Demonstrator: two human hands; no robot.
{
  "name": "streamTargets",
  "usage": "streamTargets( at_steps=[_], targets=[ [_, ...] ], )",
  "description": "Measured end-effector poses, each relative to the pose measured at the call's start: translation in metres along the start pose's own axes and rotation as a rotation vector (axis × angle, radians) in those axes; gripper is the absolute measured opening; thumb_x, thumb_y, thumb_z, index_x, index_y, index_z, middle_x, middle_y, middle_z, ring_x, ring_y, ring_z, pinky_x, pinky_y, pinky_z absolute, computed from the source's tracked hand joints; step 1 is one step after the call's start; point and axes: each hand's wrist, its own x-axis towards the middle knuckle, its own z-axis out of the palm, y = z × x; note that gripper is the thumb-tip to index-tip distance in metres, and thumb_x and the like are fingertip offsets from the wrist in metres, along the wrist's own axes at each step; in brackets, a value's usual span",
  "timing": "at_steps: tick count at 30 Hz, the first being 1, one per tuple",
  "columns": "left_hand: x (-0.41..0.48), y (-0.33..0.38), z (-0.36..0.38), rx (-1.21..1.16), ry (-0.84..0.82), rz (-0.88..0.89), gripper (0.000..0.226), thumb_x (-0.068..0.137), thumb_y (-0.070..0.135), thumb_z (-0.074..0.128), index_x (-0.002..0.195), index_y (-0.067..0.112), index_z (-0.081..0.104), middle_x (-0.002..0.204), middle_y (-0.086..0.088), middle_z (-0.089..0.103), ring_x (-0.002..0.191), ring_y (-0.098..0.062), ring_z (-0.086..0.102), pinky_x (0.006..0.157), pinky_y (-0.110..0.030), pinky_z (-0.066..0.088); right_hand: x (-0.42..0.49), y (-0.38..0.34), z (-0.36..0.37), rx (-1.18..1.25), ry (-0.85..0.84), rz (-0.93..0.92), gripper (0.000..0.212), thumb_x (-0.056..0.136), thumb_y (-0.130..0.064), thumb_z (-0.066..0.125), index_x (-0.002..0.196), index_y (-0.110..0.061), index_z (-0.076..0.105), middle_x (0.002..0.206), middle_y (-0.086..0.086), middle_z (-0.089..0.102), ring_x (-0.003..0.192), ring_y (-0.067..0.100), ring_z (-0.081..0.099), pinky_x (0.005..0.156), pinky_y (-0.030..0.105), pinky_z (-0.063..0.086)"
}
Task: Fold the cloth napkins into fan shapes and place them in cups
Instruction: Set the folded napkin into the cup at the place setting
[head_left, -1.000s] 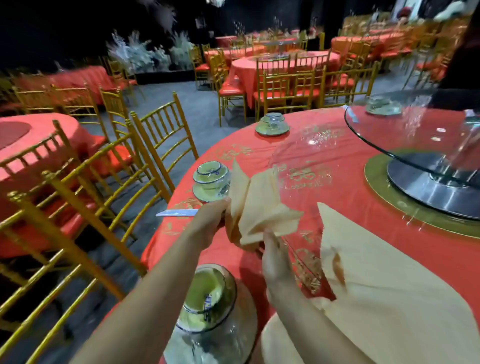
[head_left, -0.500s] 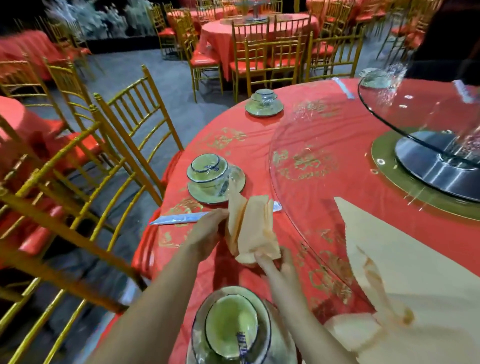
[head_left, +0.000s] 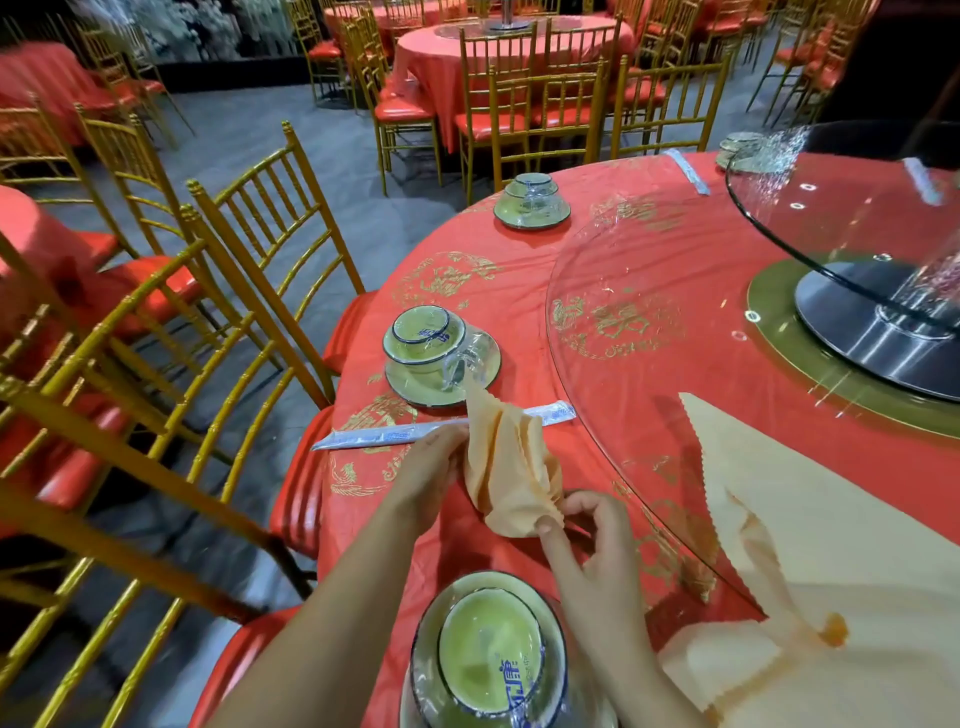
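Note:
A peach cloth napkin (head_left: 511, 467), gathered into rough pleats, stands above the red tablecloth (head_left: 519, 291). My left hand (head_left: 431, 470) holds its left side, fingers curled round the folds. My right hand (head_left: 592, 540) pinches its lower right corner with thumb and forefinger. A wrapped place setting with a glass cup (head_left: 467, 358) and an upturned green bowl (head_left: 423, 335) on a saucer sits just beyond the napkin. A second wrapped setting (head_left: 491, 654) lies right below my hands.
Wrapped chopsticks (head_left: 395, 434) lie behind the napkin. More peach napkins (head_left: 831, 571) lie at the right, over the rim of the glass turntable (head_left: 597, 364). A third setting (head_left: 532, 200) sits farther round. Gold chairs (head_left: 270, 260) crowd the table's left edge.
The napkin has been drawn narrower and more upright, its spread flaps gathered in. My right hand has shifted from under it to its lower right corner. The view has tilted downward.

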Motion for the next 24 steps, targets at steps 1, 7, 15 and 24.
streamTargets(
  at_steps=[1,7,15,24],
  targets=[
    [-0.001,0.0,0.0,0.006,-0.001,-0.004,0.027,0.093,0.007,0.042,0.1,0.005,0.068,0.092,-0.001,0.068,0.085,-0.008,0.059,0.082,-0.023,0.048,0.0,0.002,0.0,0.029,-0.002,0.03,0.026,0.067,-0.052,0.049,0.086,-0.033,0.048,0.096,-0.004,0.054,0.095,0.009,0.053,0.077,0.013,0.042],
    [-0.005,0.001,0.001,0.009,0.008,-0.028,0.027,0.095,0.006,0.039,0.098,0.0,0.065,0.101,-0.013,0.063,0.095,-0.02,0.055,0.09,-0.032,0.044,0.01,0.005,-0.001,0.21,-0.176,0.199,0.042,0.087,-0.012,0.058,0.121,-0.028,0.04,0.109,-0.025,0.049,0.102,-0.011,0.048,0.078,0.008,0.041],
    [-0.004,0.003,0.003,-0.014,0.05,-0.036,0.028,0.095,0.008,0.04,0.096,0.007,0.068,0.104,-0.011,0.066,0.099,-0.021,0.058,0.099,-0.039,0.044,0.006,0.0,-0.005,0.255,-0.219,0.268,0.061,0.072,-0.036,0.061,0.128,-0.03,0.038,0.116,-0.026,0.048,0.114,-0.003,0.047,0.084,0.016,0.039],
    [-0.01,0.01,0.005,-0.042,0.101,-0.064,0.029,0.094,0.013,0.041,0.086,0.017,0.069,0.078,0.008,0.073,0.086,-0.011,0.064,0.093,-0.032,0.045,-0.01,-0.005,-0.012,0.088,-0.3,0.188,0.109,0.047,-0.069,0.063,0.139,-0.047,0.01,0.149,-0.02,0.017,0.135,0.001,0.025,0.098,0.012,0.03]
  ],
)
